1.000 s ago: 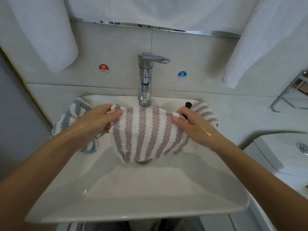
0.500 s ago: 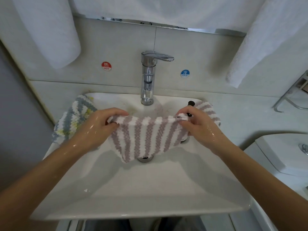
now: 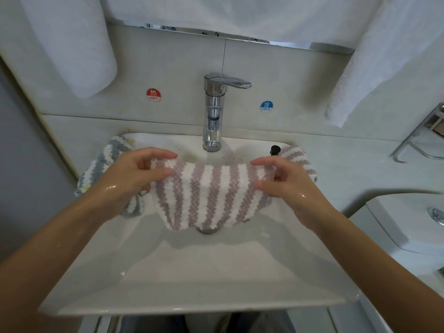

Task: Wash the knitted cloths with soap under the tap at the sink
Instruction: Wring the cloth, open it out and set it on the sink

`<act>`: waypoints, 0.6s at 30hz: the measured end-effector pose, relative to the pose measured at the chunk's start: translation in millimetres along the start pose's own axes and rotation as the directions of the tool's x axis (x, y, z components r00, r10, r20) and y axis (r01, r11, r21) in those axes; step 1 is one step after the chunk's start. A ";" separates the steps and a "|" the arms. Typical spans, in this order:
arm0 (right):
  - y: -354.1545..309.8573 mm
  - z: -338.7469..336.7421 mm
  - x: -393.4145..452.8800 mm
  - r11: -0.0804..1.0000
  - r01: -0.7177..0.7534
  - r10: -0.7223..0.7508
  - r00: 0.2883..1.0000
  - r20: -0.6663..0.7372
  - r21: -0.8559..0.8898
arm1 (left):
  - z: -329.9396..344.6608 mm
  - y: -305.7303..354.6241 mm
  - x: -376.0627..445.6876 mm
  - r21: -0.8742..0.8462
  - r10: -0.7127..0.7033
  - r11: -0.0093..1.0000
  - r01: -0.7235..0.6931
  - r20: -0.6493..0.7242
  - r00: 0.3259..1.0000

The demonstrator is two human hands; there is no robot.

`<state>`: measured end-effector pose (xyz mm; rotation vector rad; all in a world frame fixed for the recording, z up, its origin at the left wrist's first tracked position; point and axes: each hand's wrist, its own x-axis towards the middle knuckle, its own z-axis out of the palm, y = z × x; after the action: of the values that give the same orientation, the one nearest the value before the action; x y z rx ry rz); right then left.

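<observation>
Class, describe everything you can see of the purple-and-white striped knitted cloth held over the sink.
The purple-and-white striped knitted cloth is a soft, chunky knit with mauve and white stripes running roughly top to bottom. It hangs spread out above the white sink basin, below the chrome tap, its lower edge sagging over the drain. The left hand pinches its upper left edge and the right hand its upper right edge. No water stream is visible.

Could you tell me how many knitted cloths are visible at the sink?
3: a mauve-striped cloth held over the basin, a blue-striped cloth on the left rim, another mauve-striped one on the right rim, mostly hidden.
</observation>
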<state>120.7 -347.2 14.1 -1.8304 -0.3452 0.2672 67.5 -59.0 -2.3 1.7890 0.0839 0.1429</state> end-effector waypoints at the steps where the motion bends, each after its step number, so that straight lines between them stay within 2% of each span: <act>1: -0.6 -1.3 -0.9 0.999 0.019 -0.018 0.999 0.030 -0.028 | -2.4 0.3 -1.6 -0.008 0.000 1.000 0.001 0.039 0.999; 4: 1.2 -4.3 0.5 0.963 0.095 -0.095 0.995 0.014 -0.252 | -5.7 -0.1 -5.3 0.025 0.025 0.999 -0.027 0.099 0.995; 6: 2.5 -3.8 1.9 0.914 0.133 -0.153 0.988 -0.022 -0.382 | -3.6 0.3 -5.7 0.089 0.075 0.993 -0.080 0.058 0.995; 7: 2.0 -2.9 1.7 0.909 0.135 -0.161 0.986 -0.036 -0.394 | -2.3 1.2 -6.3 0.123 0.111 0.986 -0.113 0.025 0.994; 10: 2.2 1.1 1.7 0.916 0.136 -0.177 0.981 -0.075 -0.377 | 1.2 4.8 -9.0 0.221 0.207 0.956 -0.194 -0.037 0.978; 13: 3.2 4.8 1.7 0.916 0.148 -0.190 0.978 -0.080 -0.372 | 0.1 2.3 -8.9 0.283 0.219 0.939 -0.197 -0.047 0.975; 16: 1.3 5.3 -0.4 0.991 0.033 -0.045 0.995 -0.089 -0.132 | -1.0 1.6 -8.3 0.270 0.189 0.948 -0.169 -0.048 0.981; 18: -1.0 3.0 -2.3 0.999 -0.049 0.049 0.998 -0.024 -0.003 | -2.4 2.9 -9.5 0.194 0.167 0.969 -0.151 -0.067 0.984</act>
<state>117.3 -345.1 14.2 -1.8463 -0.2841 0.2784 57.6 -58.6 0.5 1.9787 0.0131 0.3343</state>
